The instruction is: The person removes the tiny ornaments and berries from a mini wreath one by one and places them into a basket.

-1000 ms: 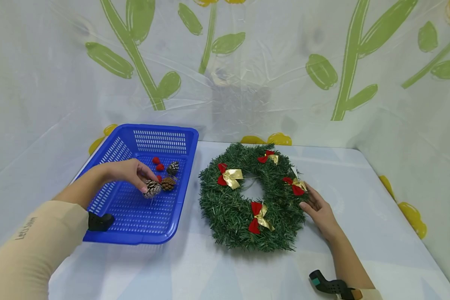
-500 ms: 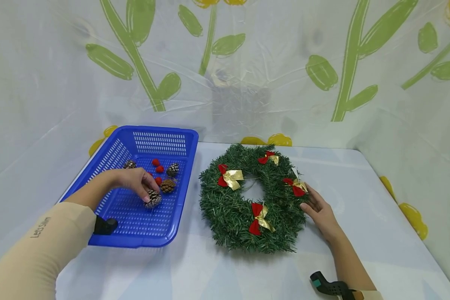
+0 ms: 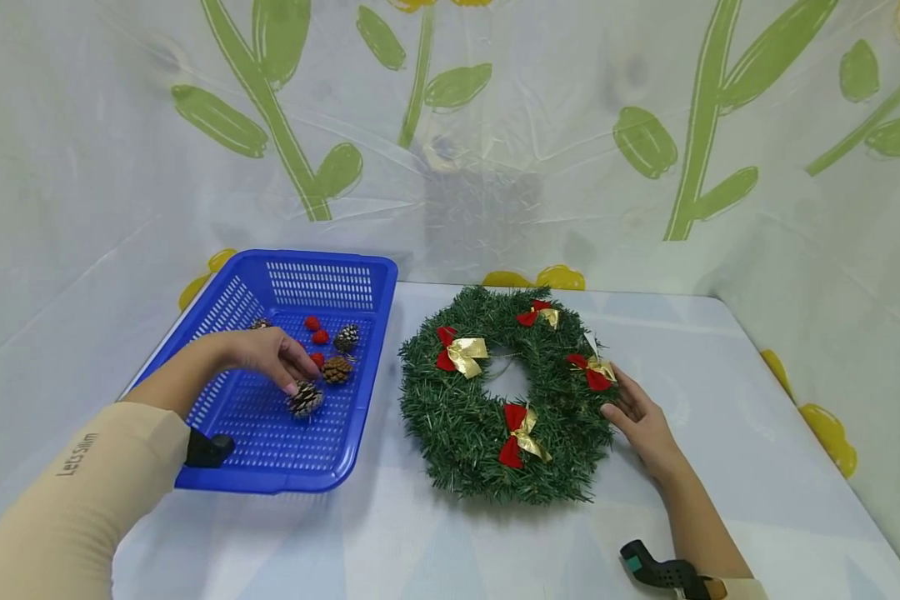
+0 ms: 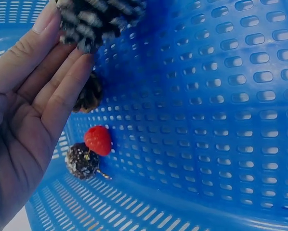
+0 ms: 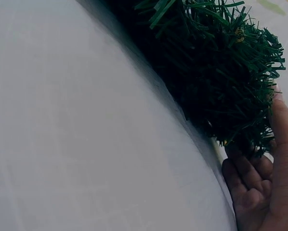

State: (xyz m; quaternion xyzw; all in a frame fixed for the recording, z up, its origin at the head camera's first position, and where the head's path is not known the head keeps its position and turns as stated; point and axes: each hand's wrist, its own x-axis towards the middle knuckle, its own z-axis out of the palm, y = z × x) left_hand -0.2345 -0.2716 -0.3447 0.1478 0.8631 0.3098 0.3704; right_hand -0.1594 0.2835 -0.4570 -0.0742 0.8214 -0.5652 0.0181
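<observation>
In the head view, my left hand [image 3: 273, 358] is inside the blue basket [image 3: 371, 367], just above a white-tipped pine cone [image 3: 305, 401]. In the left wrist view, the thumb and fairly straight fingers lie right at this pine cone [image 4: 100, 19], not wrapped round it. My right hand [image 3: 645, 429] holds the right edge of a green wreath [image 3: 450, 442], thumb against the greenery and fingers curled beneath it in the right wrist view. Several red-and-gold bows [image 3: 521, 433] decorate the wreath, which lies flat on the table.
Behind the left hand in the basket are a brown pine cone [image 3: 337, 370], a frosted pine cone [image 3: 347, 337] and several red berries [image 3: 319, 337]. The left arm partly covers another cone [image 3: 261, 323]. A flower-printed curtain [image 3: 540, 167] hangs behind the table [image 3: 720, 375].
The left hand lowered the pine cone onto the basket floor, then its fingers loosened and rose slightly off it. Another cone came into view behind the left arm. The right hand and wreath stayed still.
</observation>
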